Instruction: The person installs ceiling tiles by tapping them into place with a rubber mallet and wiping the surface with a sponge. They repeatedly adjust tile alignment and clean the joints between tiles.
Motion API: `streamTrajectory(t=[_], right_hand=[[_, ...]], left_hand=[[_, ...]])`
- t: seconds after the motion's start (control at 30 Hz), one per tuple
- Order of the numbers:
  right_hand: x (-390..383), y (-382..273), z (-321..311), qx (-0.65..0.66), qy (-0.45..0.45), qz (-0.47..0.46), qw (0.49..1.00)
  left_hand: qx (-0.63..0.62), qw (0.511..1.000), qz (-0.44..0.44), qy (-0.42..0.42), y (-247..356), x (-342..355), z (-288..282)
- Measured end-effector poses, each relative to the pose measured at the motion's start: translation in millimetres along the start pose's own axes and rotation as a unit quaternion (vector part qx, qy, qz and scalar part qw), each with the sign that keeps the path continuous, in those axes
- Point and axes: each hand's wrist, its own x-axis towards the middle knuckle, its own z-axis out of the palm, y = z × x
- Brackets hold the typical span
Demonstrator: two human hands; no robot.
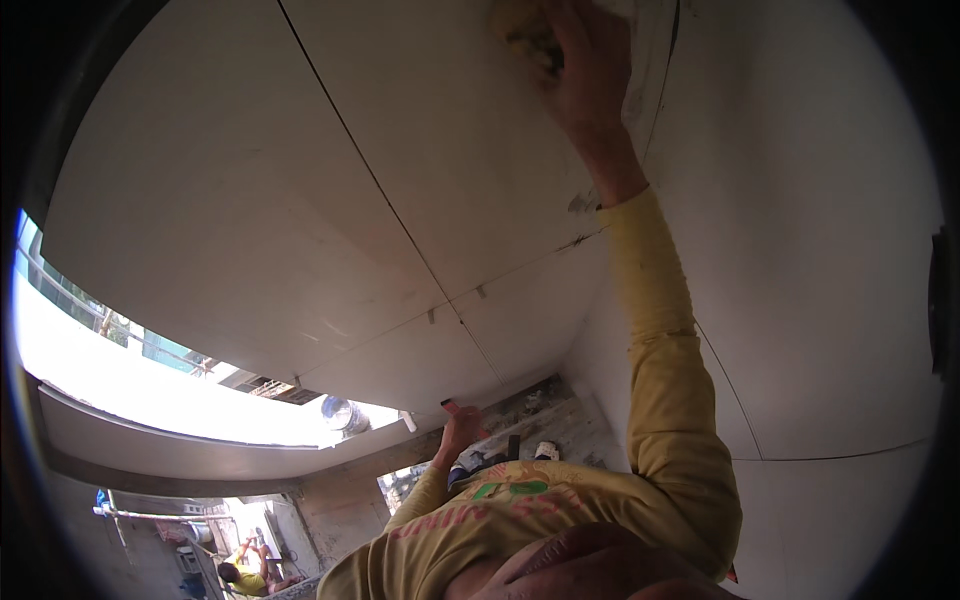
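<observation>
My right hand (590,80) is raised high at the top of the view. Its fingers are wrapped around a yellowish sponge (525,32) with dark patches, held against the large pale panel surface (330,190). Lower down, near the middle, my left hand (462,432) is closed around a small tool with a reddish handle (450,406) and a dark end. Its working part is hidden, so I cannot tell the kind. Dark joint lines cross the pale panels, and dark smudges mark the seam near my right wrist.
A plain pale wall (800,250) rises on the right, meeting the panels at a corner. On the left a curved bright opening (150,385) has a bucket (343,414) at its edge. Far below at lower left, another person (250,576) in yellow is beside poles.
</observation>
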Motion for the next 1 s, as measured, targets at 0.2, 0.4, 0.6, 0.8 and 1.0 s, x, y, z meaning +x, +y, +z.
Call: streamTrajectory(t=[0.2,0.4,0.6,0.8,1.0], right_hand=[[-287.9,-30.1,-14.7,0.028,-0.193,0.056,0.979],[-6.3,-6.5,0.6,0.01,-0.065,-0.133,0.989],[169.2,-2.2,4.6,0.021,0.027,-0.134,0.99],[154.0,122.8,-38.7,-0.158,0.082,0.048,0.983],[72.5,128.5,-24.8,-0.171,0.022,0.132,0.976]], left_hand=[[-0.055,0.989,-0.136,0.021,-7.3,-17.1,7.2],[-0.102,0.985,-0.131,0.036,-26.6,9.9,11.3],[-0.167,0.982,-0.082,0.037,-42.3,37.5,45.3],[-0.162,0.981,-0.101,0.02,0.6,29.2,42.9],[-0.088,0.993,-0.077,-0.033,-13.4,-1.4,34.5]])
